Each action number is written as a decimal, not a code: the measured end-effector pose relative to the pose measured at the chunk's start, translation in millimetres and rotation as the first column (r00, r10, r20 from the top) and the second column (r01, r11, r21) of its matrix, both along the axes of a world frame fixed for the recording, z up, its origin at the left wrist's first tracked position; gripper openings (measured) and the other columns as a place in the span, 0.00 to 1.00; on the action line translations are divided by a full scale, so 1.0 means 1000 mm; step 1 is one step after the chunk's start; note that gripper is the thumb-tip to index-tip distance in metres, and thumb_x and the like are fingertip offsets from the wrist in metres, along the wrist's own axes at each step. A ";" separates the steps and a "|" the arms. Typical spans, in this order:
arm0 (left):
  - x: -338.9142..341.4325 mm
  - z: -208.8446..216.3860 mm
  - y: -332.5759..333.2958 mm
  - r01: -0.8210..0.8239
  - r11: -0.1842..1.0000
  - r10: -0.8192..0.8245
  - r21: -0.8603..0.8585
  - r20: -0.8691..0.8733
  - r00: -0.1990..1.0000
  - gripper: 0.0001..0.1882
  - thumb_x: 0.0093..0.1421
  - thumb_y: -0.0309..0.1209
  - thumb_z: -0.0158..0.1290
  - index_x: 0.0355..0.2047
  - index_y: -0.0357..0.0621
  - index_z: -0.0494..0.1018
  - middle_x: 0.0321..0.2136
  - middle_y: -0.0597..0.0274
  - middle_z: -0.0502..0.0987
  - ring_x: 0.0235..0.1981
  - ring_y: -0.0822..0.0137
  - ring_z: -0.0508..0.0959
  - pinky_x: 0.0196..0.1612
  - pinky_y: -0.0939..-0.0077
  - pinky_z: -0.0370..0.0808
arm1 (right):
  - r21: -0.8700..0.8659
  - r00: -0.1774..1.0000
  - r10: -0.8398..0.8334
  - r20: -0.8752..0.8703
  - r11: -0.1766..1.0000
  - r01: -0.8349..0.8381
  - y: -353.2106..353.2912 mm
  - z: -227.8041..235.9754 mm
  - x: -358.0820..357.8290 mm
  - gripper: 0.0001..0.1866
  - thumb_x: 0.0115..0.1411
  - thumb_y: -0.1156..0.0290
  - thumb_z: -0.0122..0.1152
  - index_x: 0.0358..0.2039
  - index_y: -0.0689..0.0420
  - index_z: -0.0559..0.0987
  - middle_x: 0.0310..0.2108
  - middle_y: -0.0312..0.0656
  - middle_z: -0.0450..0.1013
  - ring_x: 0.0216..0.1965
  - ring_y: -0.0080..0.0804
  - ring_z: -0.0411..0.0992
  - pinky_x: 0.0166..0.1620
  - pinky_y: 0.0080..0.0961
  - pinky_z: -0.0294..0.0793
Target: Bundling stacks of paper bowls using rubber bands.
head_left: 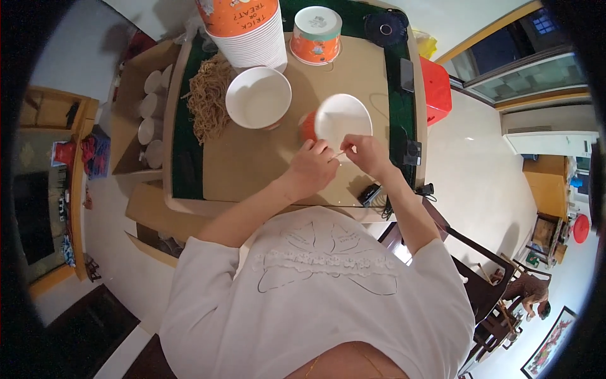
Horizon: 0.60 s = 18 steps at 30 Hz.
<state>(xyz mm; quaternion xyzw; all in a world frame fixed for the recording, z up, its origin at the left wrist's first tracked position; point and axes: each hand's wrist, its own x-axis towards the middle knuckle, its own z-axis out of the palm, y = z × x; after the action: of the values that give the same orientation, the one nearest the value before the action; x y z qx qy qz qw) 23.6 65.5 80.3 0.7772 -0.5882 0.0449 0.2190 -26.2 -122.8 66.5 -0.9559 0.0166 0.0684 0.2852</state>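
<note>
An orange paper bucket (346,117) with a white inside lies tipped toward me on the brown board. My left hand (314,165) is closed at its near rim, fingertips gripping the edge. Against the same rim, my right hand (367,155) pinches the end of a thin pale cord (339,155); the fingers partly hide where it meets the bucket. Left of my hands, a second paper bucket (259,98) stands upright with its white inside showing. Beyond it rises a tall stack of nested buckets (259,47). A tangled pile of thin brown cords (209,98) lies beside the stack.
An upside-down bucket (317,31) sits at the table's far side. A black clip-like device (369,194) with cables lies near the front edge, and a small black box (412,153) at the right edge. Left of the table, a carton (129,120) holds several white cups. A red stool (435,91) stands right.
</note>
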 end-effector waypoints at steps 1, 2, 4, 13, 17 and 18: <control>0.000 -0.005 0.002 -0.016 0.994 0.018 0.107 -0.015 1.000 0.05 0.46 0.31 0.52 0.20 0.44 0.72 0.34 0.58 0.73 0.43 0.61 0.71 0.44 0.64 0.67 | 0.100 0.998 -0.054 -0.013 0.993 0.055 0.002 -0.002 -0.003 0.06 0.52 0.70 0.55 0.30 0.55 0.77 0.27 0.46 0.75 0.30 0.43 0.75 0.33 0.34 0.74; 0.000 -0.012 0.004 -0.028 0.976 0.035 0.214 -0.030 0.999 0.06 0.47 0.33 0.52 0.20 0.44 0.72 0.25 0.60 0.75 0.38 0.62 0.73 0.42 0.64 0.66 | 0.102 0.998 -0.054 -0.014 0.993 0.055 0.004 -0.005 -0.006 0.06 0.52 0.70 0.55 0.30 0.55 0.77 0.27 0.46 0.75 0.30 0.43 0.75 0.33 0.34 0.74; -0.004 -0.026 0.009 -0.023 0.987 0.027 0.158 -0.024 0.999 0.06 0.49 0.32 0.51 0.20 0.44 0.71 0.19 0.60 0.74 0.30 0.60 0.76 0.39 0.63 0.68 | 0.271 0.994 -0.106 -0.033 0.956 0.111 0.010 -0.011 -0.011 0.05 0.52 0.72 0.57 0.31 0.55 0.77 0.27 0.45 0.76 0.28 0.41 0.75 0.33 0.31 0.74; 0.009 -0.079 -0.005 -0.254 0.961 0.194 0.111 -0.925 0.326 0.12 0.54 0.30 0.45 0.14 0.42 0.66 0.18 0.62 0.73 0.23 0.65 0.75 0.26 0.71 0.70 | 0.418 0.975 -0.222 -0.027 0.883 0.212 0.018 -0.027 -0.016 0.07 0.52 0.69 0.62 0.30 0.58 0.78 0.26 0.45 0.76 0.26 0.33 0.75 0.32 0.27 0.73; 0.021 -0.075 -0.008 -0.447 0.856 -0.070 0.260 -0.798 -0.598 0.12 0.53 0.31 0.46 0.14 0.44 0.63 0.18 0.62 0.71 0.20 0.71 0.71 0.20 0.79 0.65 | 0.488 0.970 -0.242 0.008 0.848 0.208 0.018 -0.033 -0.013 0.07 0.51 0.69 0.63 0.29 0.58 0.79 0.24 0.43 0.75 0.25 0.29 0.74 0.31 0.24 0.72; 0.023 -0.076 -0.006 -0.387 0.888 -0.038 0.250 -0.797 -0.603 0.11 0.54 0.32 0.47 0.16 0.46 0.63 0.19 0.61 0.71 0.20 0.71 0.71 0.19 0.81 0.63 | 0.472 0.969 -0.247 -0.019 0.852 0.226 0.018 -0.038 -0.013 0.06 0.51 0.70 0.63 0.29 0.58 0.79 0.23 0.42 0.75 0.24 0.28 0.73 0.30 0.23 0.72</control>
<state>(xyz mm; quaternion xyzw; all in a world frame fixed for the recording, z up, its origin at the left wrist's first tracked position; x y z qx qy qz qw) 46.6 59.1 4.2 0.4651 0.1022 -0.5422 0.6923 -39.3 -104.8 28.2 -0.8499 0.1108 0.0147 0.5149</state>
